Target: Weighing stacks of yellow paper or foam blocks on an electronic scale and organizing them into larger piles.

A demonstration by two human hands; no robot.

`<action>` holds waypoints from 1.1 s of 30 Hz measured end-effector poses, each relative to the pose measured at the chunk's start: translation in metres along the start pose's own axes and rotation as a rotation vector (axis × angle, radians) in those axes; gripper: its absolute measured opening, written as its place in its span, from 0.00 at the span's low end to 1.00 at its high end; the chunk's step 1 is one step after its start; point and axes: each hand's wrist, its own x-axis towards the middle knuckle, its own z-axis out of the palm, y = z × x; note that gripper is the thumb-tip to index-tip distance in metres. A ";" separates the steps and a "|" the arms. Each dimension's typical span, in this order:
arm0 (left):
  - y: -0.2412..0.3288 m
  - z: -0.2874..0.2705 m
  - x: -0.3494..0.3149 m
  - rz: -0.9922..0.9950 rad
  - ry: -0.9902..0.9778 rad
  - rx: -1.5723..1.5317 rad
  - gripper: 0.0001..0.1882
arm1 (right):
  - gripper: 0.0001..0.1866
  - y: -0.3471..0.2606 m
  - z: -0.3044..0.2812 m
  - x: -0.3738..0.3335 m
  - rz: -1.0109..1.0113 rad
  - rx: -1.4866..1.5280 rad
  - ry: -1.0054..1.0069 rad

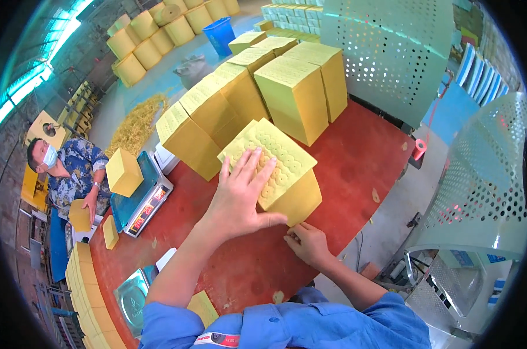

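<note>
A tall stack of yellow paper (298, 195) stands in front of me, its top sheet stamped with rows of round coin-like marks. My left hand (240, 189) lies across that top, fingers stretched and spread, with the thumb along the near edge. Down at the stack's near bottom corner, my right hand (307, 243) is closed, with its fingertips pinched at the paper's edge. Its palm side is turned from view. Just beyond, more yellow paper stacks (301, 99) stand close together in rows.
The red table (362, 168) bears a scale (144, 198) at left with a yellow block (124, 173) on it. A person (80, 168) in camouflage handles another block there. Perforated green machine panels (385, 52) rise at right. A second scale (134, 299) sits near my left arm.
</note>
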 end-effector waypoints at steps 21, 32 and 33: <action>-0.129 0.064 0.116 -0.168 0.054 0.015 0.56 | 0.13 0.064 0.043 0.184 -0.127 -0.319 0.244; -0.029 0.030 -0.143 -0.169 0.400 -0.274 0.44 | 0.16 0.119 0.024 0.173 -0.001 0.108 0.010; -0.029 0.022 -0.200 -0.272 0.401 -0.314 0.43 | 0.16 0.098 0.034 0.159 -0.018 0.113 0.035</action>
